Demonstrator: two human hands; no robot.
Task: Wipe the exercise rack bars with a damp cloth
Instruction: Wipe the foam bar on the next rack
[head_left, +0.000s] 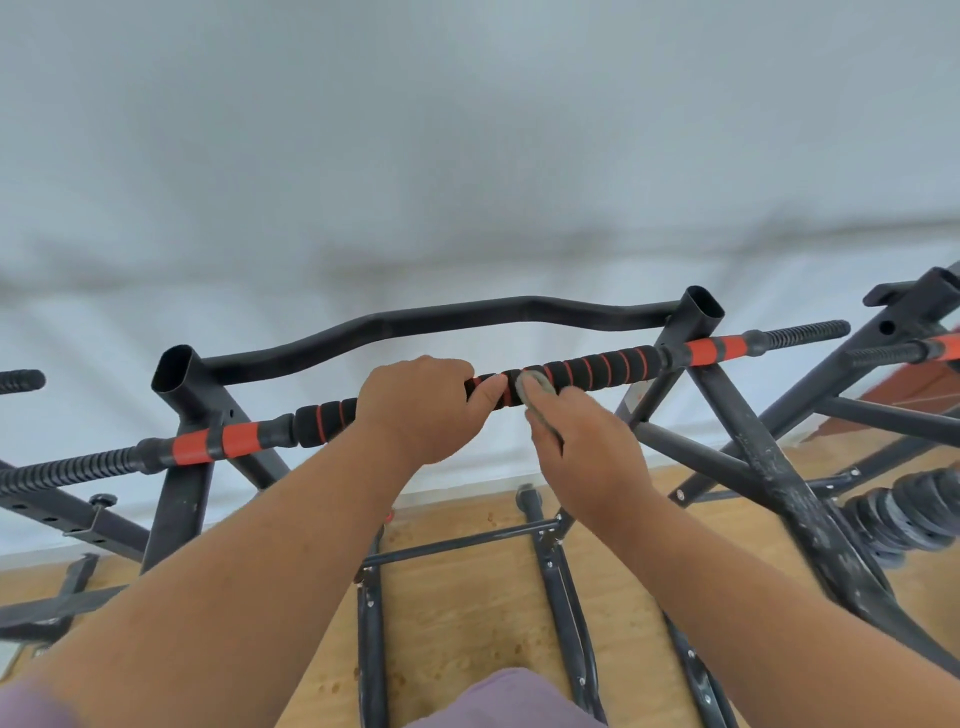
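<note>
Nearest the camera, at the bottom edge, a patch of mauve clothing (498, 699) shows, and both bare forearms reach up and away from it toward the rack. Below them lies a wooden floor (462, 603) crossed by the rack's black base tubes (558, 587).

Higher up, the left hand (421, 408) wraps over the padded bar (597, 366), knuckles up, fingers curled over the top and thumb tucked against the near side, so its grip closes round the foam. Just beside it, the right hand (582, 441) comes in from the lower right with the wrist slightly bent. Its fingertips pinch a small grey cloth (530, 389) and hold it against the bar, right next to the left thumb.

That bar runs across the view, its long axis rising gently from lower left to upper right. Black foam with thin red rings covers the middle; red and black bands follow on each side, and ribbed black ends point outward past the two posts (179, 431). Each post is an open-topped black tube.

Behind the padded bar, a bare black bar (441, 322) with a wavy bend joins the two post tops. Off to the right stand more dusty black struts (779, 467) and a stack of dark weight plates (904, 512). Farthest back is a plain pale wall (467, 156).
</note>
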